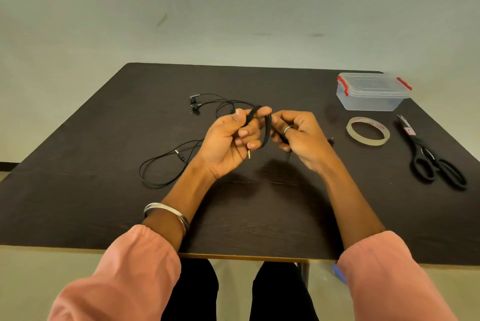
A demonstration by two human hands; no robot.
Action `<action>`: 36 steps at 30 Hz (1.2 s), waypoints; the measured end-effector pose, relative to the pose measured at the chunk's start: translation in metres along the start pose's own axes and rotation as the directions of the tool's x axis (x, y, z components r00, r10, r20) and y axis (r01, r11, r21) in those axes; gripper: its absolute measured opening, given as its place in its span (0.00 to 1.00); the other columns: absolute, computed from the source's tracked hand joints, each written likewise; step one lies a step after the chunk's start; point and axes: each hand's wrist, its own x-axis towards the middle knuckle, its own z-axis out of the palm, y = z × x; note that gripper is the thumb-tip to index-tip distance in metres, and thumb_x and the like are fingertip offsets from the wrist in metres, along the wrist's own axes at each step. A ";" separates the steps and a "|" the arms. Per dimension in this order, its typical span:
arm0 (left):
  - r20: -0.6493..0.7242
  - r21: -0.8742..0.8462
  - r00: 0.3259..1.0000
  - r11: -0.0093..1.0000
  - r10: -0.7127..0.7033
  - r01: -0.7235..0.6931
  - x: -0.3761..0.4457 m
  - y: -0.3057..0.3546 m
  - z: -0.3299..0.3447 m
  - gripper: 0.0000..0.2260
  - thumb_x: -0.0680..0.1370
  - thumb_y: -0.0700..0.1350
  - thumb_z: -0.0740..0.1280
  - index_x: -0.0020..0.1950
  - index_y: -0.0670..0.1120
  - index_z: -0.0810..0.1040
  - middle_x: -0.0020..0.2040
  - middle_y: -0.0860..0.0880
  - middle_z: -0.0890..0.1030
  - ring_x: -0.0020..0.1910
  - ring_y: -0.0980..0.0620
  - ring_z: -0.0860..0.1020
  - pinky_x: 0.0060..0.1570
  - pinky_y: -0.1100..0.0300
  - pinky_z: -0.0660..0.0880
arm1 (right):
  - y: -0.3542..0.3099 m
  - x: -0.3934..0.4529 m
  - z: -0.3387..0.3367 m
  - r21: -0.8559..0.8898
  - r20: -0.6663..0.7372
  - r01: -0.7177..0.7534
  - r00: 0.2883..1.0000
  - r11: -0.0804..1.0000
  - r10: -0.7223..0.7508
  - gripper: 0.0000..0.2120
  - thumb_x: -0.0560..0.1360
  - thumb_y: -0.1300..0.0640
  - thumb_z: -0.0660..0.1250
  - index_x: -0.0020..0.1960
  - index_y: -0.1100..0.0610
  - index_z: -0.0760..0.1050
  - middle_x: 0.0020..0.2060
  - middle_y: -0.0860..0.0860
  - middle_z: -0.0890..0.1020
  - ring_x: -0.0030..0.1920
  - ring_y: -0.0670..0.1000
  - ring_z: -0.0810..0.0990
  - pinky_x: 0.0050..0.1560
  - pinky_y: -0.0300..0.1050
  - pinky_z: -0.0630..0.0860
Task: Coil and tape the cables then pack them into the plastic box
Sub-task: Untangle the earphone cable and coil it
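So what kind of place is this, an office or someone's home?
Hard to say; it looks like a bare room set up for a demonstration. A plain dark table stands against an empty pale wall, carrying only the task items: plastic box, tape roll, scissors.

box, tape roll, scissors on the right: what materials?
Lidded box with red latches: clear, slightly frosted plastic; the table shows through its walls. Ring of tape: translucent yellowish film, glossy, red print showing on the inside of the ring. Black-handled scissors: matte black handles, likely plastic; blades look like metal, partly covered by a label.
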 end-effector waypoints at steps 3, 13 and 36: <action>-0.115 -0.055 0.987 0.992 0.107 -0.114 0.002 0.005 -0.002 0.18 0.82 0.45 0.53 0.65 0.34 0.70 0.30 0.53 0.69 0.25 0.59 0.64 0.32 0.65 0.70 | 0.002 -0.002 0.009 -0.053 0.063 -0.045 0.997 0.998 0.048 0.08 0.80 0.61 0.61 0.52 0.59 0.80 0.34 0.48 0.82 0.29 0.47 0.77 0.23 0.36 0.66; -0.376 0.482 0.841 0.857 0.389 -0.181 0.006 0.001 -0.011 0.15 0.84 0.37 0.53 0.68 0.34 0.68 0.36 0.50 0.75 0.30 0.58 0.68 0.45 0.60 0.77 | -0.002 -0.012 0.022 -0.543 0.408 0.323 0.908 0.775 -0.093 0.08 0.78 0.57 0.65 0.46 0.61 0.79 0.33 0.51 0.81 0.33 0.46 0.79 0.40 0.50 0.77; -0.068 0.712 0.987 0.686 -0.146 0.151 -0.004 -0.012 0.008 0.19 0.84 0.45 0.51 0.54 0.30 0.72 0.31 0.50 0.72 0.28 0.57 0.65 0.31 0.64 0.70 | -0.023 -0.011 -0.019 -0.111 0.046 0.166 0.986 0.980 -0.161 0.07 0.77 0.65 0.66 0.50 0.57 0.82 0.38 0.51 0.84 0.39 0.49 0.83 0.39 0.40 0.80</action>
